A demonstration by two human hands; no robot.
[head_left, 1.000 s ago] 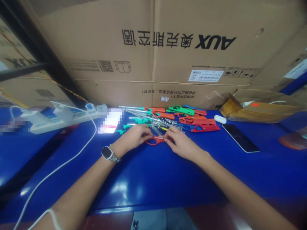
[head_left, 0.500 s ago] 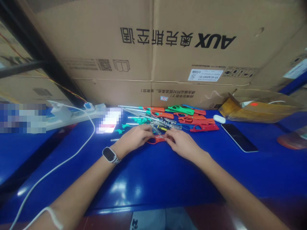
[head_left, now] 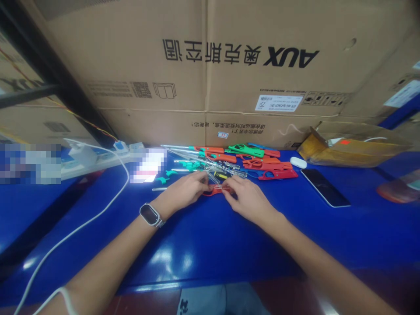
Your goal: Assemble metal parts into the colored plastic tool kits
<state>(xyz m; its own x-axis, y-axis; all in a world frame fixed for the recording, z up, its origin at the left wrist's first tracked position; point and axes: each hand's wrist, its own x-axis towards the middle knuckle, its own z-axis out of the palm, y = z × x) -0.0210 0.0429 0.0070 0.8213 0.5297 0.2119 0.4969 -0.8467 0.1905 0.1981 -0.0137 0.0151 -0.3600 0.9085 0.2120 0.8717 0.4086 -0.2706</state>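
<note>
Crowding the space just beyond the hands, a loose heap is spreading over the blue table (head_left: 197,258): orange lighters (head_left: 215,156) with metal rods, a green handle (head_left: 247,150), red handles (head_left: 278,170), teal pieces (head_left: 193,165) and a yellow-and-black piece (head_left: 219,175). A large cardboard carton (head_left: 229,26), its print upside down, is standing behind the heap like a wall. Near its foot on the right, a brown bag (head_left: 361,151) is holding something white and something orange-red, too indistinct to name; a see-through container (head_left: 397,189) is sitting nearer, its contents unclear. A white case (head_left: 298,162) and a dark phone (head_left: 324,188) are lying between bag and heap. On the left, a white cable (head_left: 98,216) is curving down from a power strip (head_left: 98,159). In front of the heap, a red handle piece (head_left: 215,191) is lying between the hands; the left hand (head_left: 190,188) is pinching its left end, while the right hand (head_left: 247,197) is bending its fingers over the other end, their grip impossible to tell.
</note>
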